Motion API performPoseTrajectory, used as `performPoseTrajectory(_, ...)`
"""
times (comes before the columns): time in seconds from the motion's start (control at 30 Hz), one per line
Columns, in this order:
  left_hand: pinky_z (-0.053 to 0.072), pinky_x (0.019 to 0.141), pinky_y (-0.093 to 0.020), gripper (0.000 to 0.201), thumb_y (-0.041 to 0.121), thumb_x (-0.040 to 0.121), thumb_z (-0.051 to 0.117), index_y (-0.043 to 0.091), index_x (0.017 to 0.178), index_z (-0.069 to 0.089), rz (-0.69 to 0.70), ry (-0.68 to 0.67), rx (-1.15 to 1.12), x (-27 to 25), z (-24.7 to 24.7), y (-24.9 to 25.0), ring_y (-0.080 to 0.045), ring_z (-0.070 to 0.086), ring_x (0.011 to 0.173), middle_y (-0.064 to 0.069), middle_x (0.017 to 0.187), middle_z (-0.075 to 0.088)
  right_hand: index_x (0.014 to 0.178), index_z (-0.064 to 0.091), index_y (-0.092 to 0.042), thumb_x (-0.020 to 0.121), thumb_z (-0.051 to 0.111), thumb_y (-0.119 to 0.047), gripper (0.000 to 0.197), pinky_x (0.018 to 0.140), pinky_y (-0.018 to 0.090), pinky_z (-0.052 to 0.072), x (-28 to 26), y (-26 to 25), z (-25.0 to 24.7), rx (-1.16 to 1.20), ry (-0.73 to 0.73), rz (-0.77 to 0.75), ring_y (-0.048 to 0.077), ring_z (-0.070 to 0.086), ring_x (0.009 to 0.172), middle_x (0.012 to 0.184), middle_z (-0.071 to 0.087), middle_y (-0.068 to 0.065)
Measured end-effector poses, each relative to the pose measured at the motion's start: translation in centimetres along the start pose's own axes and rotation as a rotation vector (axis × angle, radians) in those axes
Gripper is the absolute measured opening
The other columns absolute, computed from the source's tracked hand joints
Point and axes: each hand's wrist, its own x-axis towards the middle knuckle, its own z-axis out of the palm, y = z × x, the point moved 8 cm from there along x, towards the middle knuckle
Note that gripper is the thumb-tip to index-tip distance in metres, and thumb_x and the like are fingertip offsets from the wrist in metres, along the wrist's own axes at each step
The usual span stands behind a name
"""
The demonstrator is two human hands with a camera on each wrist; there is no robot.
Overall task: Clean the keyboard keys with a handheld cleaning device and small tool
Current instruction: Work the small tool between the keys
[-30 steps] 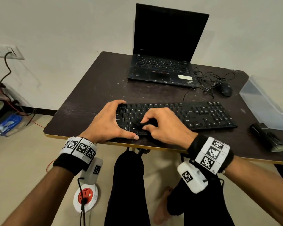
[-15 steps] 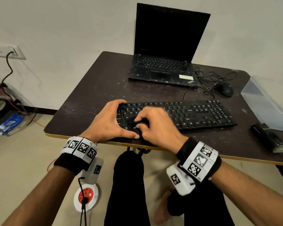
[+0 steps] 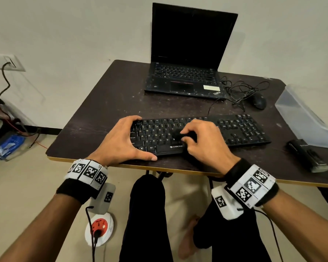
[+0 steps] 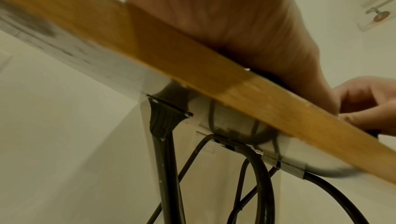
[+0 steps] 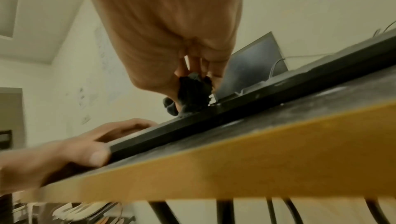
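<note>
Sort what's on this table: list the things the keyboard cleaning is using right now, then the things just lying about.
In use:
keyboard, steadied at its left end by the left hand
small black cleaning tool, gripped by the right hand and pressed on the keys

Lying about:
laptop
mouse and its tangled cable
clear plastic bin
black device at the table's right edge

Dark table (image 3: 106, 103) carries keyboard (image 3: 235, 129), laptop (image 3: 184, 80), mouse (image 3: 257, 102), clear bin (image 3: 307, 118).
</note>
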Motion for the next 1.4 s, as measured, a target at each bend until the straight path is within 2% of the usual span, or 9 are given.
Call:
performPoseTrajectory(0.17, 0.045, 0.113, -0.041, 0.138, 0.091, 0.026, 0.083, 0.037, 0.146, 0.04, 0.01, 0.009, 0.007, -0.1, -0.1, 0.1, -0.004, 0.048, 0.126, 0.016, 0.14, 0.044, 0.099, 0.08, -0.021, 0.09, 0.08, -0.016, 0.011, 0.089, 0.029, 0.05, -1.6, -3.7, 2.6, 0.09, -0.106, -0.127, 0.016, 0.068, 0.099, 0.102, 0.073, -0.009)
performPoseTrajectory(0.3, 0.045, 0.113, -0.04, 0.137, 0.089, 0.028, 0.085, 0.038, 0.147, 0.04, 0.005, -0.002, 0.009, 0.0, -0.1, -0.1, -0.004, 0.049, 0.126, 0.017, 0.14, 0.044, 0.101, 0.08, -0.02, 0.091, 0.079, -0.016, 0.01, 0.097, 0.036, 0.052, 0.4, 0.2, 0.0, 0.039, 0.05, 0.057, 0.02, 0.068, 0.104, 0.106, 0.075, -0.005)
performPoseTrajectory(0.47, 0.045, 0.113, -0.04, 0.134, 0.084, 0.03, 0.088, 0.036, 0.146, 0.041, 0.025, 0.008, 0.019, 0.0, -0.3, 0.1, -0.005, 0.049, 0.126, 0.016, 0.139, 0.045, 0.1, 0.079, -0.023, 0.091, 0.078, -0.018, 0.01, 0.093, 0.032, 0.05, -1.2, -4.2, 2.6, 0.034, -0.157, -0.14, 0.015, 0.067, 0.101, 0.104, 0.073, -0.009)
performPoseTrajectory(0.67, 0.042, 0.115, -0.036, 0.136, 0.083, 0.032, 0.089, 0.034, 0.149, 0.039, 0.022, -0.046, 0.032, 0.0, -0.2, 0.5, -0.004, 0.046, 0.128, 0.017, 0.141, 0.044, 0.106, 0.08, -0.02, 0.093, 0.077, -0.017, 0.014, 0.097, 0.036, 0.051, 1.6, 2.5, -2.1, -0.138, -0.023, 0.078, 0.028, 0.07, 0.112, 0.112, 0.077, 0.002)
performPoseTrajectory(0.73, 0.034, 0.121, -0.039, 0.142, 0.084, 0.034, 0.088, 0.03, 0.154, 0.035, 0.015, -0.097, 0.107, 0.2, -0.3, 1.0, -0.006, 0.041, 0.134, 0.012, 0.148, 0.043, 0.105, 0.079, -0.022, 0.092, 0.077, -0.018, 0.014, 0.101, 0.038, 0.053, 1.3, 1.9, -1.2, -0.125, -0.066, 0.028, 0.025, 0.069, 0.111, 0.111, 0.076, -0.002)
performPoseTrajectory(0.83, -0.002, 0.13, -0.049, 0.162, 0.105, 0.028, 0.061, 0.022, 0.161, 0.021, 0.045, -0.175, 0.326, 0.9, 0.4, 3.0, -0.014, 0.015, 0.157, 0.002, 0.167, 0.027, 0.104, 0.079, -0.023, 0.092, 0.078, -0.02, 0.012, 0.102, 0.04, 0.053, 1.1, 1.9, -0.6, -0.094, -0.078, 0.041, 0.023, 0.069, 0.109, 0.109, 0.075, -0.004)
performPoseTrajectory(0.9, -0.009, 0.129, -0.049, 0.166, 0.11, 0.029, 0.05, 0.017, 0.163, 0.018, 0.087, -0.179, 0.433, 1.9, 1.8, 4.6, -0.014, 0.009, 0.159, 0.0, 0.17, 0.023, 0.102, 0.079, -0.024, 0.092, 0.08, -0.023, 0.01, 0.096, 0.035, 0.054, 1.2, 2.4, -0.9, -0.056, -0.06, 0.07, 0.021, 0.069, 0.107, 0.108, 0.076, -0.004)
performPoseTrajectory(1.07, 0.014, 0.129, -0.039, 0.163, 0.109, 0.033, 0.048, 0.011, 0.162, 0.029, 0.157, -0.136, 0.518, 3.0, 4.0, 5.5, -0.02, 0.036, 0.146, -0.001, 0.158, 0.041, 0.105, 0.081, -0.024, 0.092, 0.08, -0.025, 0.013, 0.102, 0.037, 0.053, 0.6, 1.2, -0.8, 0.013, -0.061, 0.088, 0.019, 0.069, 0.111, 0.113, 0.078, -0.003)
performPoseTrajectory(1.4, 0.016, 0.127, -0.035, 0.154, 0.107, 0.04, 0.052, 0.011, 0.16, 0.035, 0.175, -0.07, 0.502, 2.5, 3.8, 4.9, -0.018, 0.038, 0.145, 0.0, 0.157, 0.044, 0.1, 0.078, -0.022, 0.09, 0.076, -0.017, 0.012, 0.093, 0.034, 0.051, 1.9, -0.2, 0.3, -0.071, -0.065, 0.034, 0.024, 0.069, 0.106, 0.106, 0.076, -0.001)
